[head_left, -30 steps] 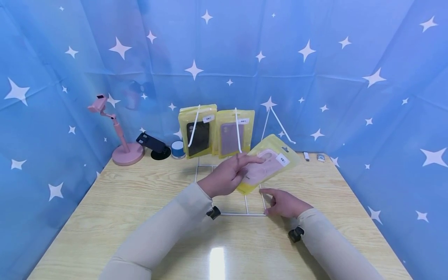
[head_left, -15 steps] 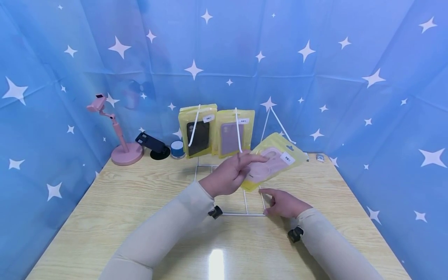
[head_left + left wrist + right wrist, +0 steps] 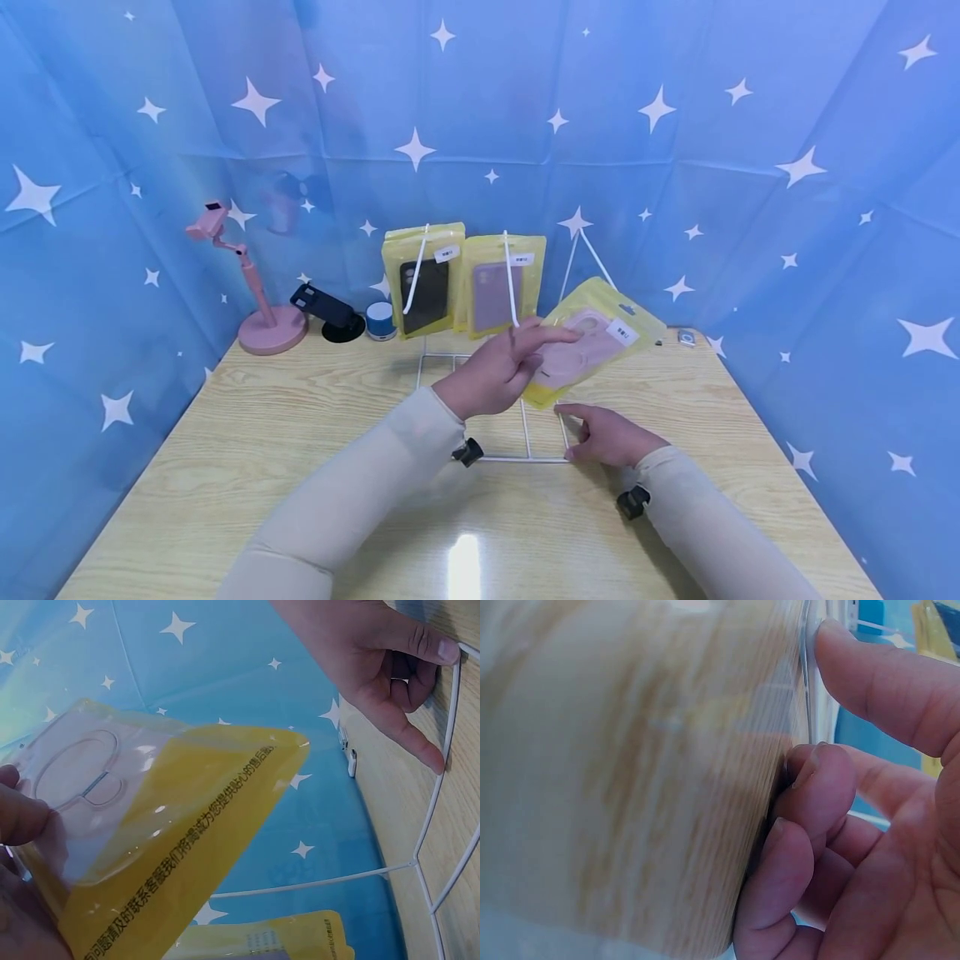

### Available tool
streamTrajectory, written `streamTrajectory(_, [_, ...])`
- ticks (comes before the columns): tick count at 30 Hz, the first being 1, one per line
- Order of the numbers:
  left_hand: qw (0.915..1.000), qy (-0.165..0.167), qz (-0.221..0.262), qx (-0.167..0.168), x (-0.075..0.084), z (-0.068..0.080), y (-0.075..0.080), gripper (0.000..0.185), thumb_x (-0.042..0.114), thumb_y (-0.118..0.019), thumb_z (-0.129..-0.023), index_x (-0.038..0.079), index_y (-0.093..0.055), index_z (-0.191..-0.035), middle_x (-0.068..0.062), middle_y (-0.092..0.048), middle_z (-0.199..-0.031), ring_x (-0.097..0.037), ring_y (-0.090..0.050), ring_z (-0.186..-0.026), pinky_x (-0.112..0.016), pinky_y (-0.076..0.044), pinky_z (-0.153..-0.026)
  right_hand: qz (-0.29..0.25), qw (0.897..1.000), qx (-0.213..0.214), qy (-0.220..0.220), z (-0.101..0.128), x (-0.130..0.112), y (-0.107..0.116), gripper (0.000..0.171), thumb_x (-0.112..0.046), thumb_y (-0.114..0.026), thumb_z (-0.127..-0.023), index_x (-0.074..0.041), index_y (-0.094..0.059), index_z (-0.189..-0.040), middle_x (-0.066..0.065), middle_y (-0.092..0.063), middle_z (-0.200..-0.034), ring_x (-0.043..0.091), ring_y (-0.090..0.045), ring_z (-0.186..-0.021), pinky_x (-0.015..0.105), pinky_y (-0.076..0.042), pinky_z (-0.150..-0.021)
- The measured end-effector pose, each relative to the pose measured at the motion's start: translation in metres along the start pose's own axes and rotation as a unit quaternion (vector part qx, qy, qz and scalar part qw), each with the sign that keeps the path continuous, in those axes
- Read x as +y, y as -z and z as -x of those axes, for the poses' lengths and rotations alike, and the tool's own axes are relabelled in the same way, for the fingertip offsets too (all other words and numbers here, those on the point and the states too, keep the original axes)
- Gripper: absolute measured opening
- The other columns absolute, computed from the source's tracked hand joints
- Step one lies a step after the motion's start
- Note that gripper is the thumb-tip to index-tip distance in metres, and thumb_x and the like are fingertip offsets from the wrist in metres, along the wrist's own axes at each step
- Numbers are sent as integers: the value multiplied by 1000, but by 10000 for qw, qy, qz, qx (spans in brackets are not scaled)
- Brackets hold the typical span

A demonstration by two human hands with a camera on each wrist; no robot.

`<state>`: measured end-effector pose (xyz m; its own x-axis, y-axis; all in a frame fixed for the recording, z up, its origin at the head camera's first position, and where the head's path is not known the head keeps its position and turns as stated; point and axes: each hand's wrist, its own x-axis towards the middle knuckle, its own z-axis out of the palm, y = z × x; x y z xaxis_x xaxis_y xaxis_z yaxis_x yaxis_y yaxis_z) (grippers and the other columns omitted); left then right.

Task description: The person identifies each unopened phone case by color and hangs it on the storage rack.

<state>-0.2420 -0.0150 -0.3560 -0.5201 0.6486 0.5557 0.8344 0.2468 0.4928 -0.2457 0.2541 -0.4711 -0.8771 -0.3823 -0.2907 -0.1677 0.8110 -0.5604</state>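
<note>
My left hand (image 3: pixel 491 371) pinches a yellow-edged clear bag (image 3: pixel 547 396) with a pink phone case (image 3: pixel 577 342) inside, thumb on its front. The bag is tilted, its hang hole up and to the right, in front of the right prong (image 3: pixel 597 260) of a white wire display rack (image 3: pixel 527 429); the prong's tip is hidden behind it. Bagged black (image 3: pixel 431 296) and purple (image 3: pixel 491 296) phone cases hang on the other two prongs. Low at the rack's right side, my right hand (image 3: pixel 615 436) touches the base wire with thumb and extended index finger; its other fingers are curled.
Along the back left stand a pink phone stand (image 3: pixel 273 331), a black phone-shaped item on a round base (image 3: pixel 326 307) and a small blue cylinder (image 3: pixel 381 320). A small square device (image 3: pixel 686 337) lies at the back right of the wooden table (image 3: pixel 300 425), before a starry curtain.
My left hand has carried the bagged pink case a little to the right and up, so that it covers the right prong's tip. My right hand stays on the rack's base.
</note>
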Motion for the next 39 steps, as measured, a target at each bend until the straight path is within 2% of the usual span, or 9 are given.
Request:
streamTrajectory(6, [9998,146,73,-119,2,-4,0,53,-4,-45,-105,21,-52,-151,-10,-59,-123,-18,-60,-99,-21,-52,-80,-34,10000,22,-51,0,1,0,77,-20,-88,-87,-18,-52,-156,2,-62,-85,18,-57,-73,34,-48,-69])
streamTrajectory(11, [9995,249,178,-95,1,-7,-1,54,-5,-45,-104,20,-51,-151,-11,-59,-127,-19,-60,-98,-21,-51,-78,-32,10000,26,-72,0,1,-1,76,-20,-87,-87,-18,-53,-155,2,-62,-86,19,-57,-75,35,-48,-70])
streamTrajectory(19, [9967,701,410,29,-12,-7,-7,51,-1,-47,-107,22,-49,-152,-10,-59,-138,-17,-59,-84,-21,-51,-70,-14,9999,10,-134,0,1,-2,77,-21,-87,-87,-20,-52,-156,3,-61,-86,19,-56,-75,35,-48,-69])
streamTrajectory(24, [9954,868,357,194,-20,-11,-11,54,-2,-45,-106,22,-49,-154,-11,-57,-145,-18,-61,-98,-23,-53,-77,19,9999,37,-140,1,-2,-1,78,-21,-87,-87,-18,-52,-157,3,-61,-86,19,-56,-76,35,-48,-69])
streamTrajectory(29, [9942,962,329,349,-26,-17,-15,55,-2,-45,-105,21,-49,-154,-11,-57,-143,-19,-58,-103,-27,-50,-81,60,9999,42,-133,3,-5,-1,78,-22,-87,-88,-18,-51,-157,2,-62,-88,19,-57,-78,35,-49,-71])
streamTrajectory(34, [9913,1166,440,429,-32,-24,-19,53,2,-43,-107,22,-49,-156,-9,-52,-152,-19,-56,-114,-29,-48,-87,88,9999,48,20,4,-5,0,78,-21,-87,-88,-15,-51,-157,3,-61,-85,18,-56,-76,35,-48,-69])
streamTrajectory(39, [9888,1300,472,552,-37,-32,-22,52,3,-43,-108,20,-48,-157,-8,-48,-158,-21,-53,-133,-33,-50,-102,61,9999,60,61,2,-4,-1,78,-20,-87,-87,-16,-51,-157,2,-59,-82,18,-54,-73,34,-46,-66])
